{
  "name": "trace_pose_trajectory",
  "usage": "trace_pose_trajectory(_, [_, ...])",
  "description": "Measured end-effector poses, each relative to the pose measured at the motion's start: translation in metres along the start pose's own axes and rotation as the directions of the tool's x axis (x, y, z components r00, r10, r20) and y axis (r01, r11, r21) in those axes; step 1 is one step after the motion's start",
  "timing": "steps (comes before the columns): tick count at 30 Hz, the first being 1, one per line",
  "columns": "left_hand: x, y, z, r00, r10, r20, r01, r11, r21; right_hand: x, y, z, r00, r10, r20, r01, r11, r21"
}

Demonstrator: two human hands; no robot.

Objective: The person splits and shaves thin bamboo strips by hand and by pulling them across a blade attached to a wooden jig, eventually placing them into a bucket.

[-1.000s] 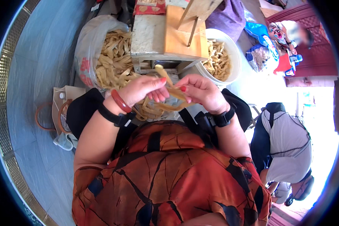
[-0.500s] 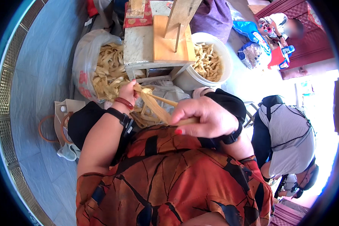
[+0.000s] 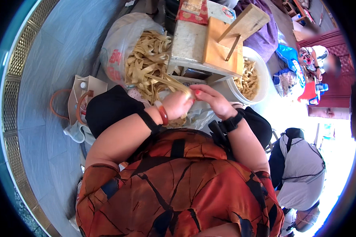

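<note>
Both hands have drawn together since half a second back: I see the left hand (image 3: 177, 104) and right hand (image 3: 211, 100) pinched on a pale strip (image 3: 174, 83), held above the lap beside the full bag (image 3: 124, 47).

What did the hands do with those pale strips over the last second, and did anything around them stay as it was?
The left hand and right hand, a second ago spread with a looped strip between them, have come together, fingertips meeting on a pale strip that runs up-left to the heap. The plastic bag of strips, the white bucket and the wooden stand stayed put.
</note>
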State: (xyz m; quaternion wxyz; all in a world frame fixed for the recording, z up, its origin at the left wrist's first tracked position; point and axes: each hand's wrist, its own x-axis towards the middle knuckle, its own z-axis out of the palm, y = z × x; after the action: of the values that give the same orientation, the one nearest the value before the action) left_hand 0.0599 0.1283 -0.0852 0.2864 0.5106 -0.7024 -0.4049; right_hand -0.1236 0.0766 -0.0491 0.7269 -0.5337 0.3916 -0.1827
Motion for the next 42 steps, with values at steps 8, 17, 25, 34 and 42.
trace_pose_trajectory(8, [-0.008, -0.010, 0.018, 0.930, 0.163, 0.329, -0.189, 0.981, 0.049, 0.062, 0.043, 0.017, 0.871, 0.354, 0.341, -0.445, 0.863, 0.239])
trace_pose_trajectory(17, [0.006, -0.029, -0.026, 0.928, -0.269, 0.257, 0.314, 0.937, -0.153, 0.063, 0.062, 0.008, 0.962, 0.246, 0.115, -0.228, 0.962, -0.152])
trace_pose_trajectory(25, [0.010, -0.099, -0.043, 0.426, -0.852, -0.304, 0.448, 0.490, -0.748, 0.014, -0.022, 0.023, 0.971, 0.103, 0.214, -0.120, 0.990, 0.071])
trace_pose_trajectory(34, [0.027, -0.061, -0.045, 0.727, -0.574, -0.377, -0.136, 0.418, -0.898, -0.042, -0.063, -0.003, 0.979, -0.008, 0.204, 0.140, 0.755, -0.641])
trace_pose_trajectory(42, [-0.002, 0.038, 0.001, 0.749, 0.653, -0.109, -0.660, 0.750, -0.043, -0.001, -0.021, 0.007, 0.964, 0.110, 0.241, -0.220, 0.838, 0.500])
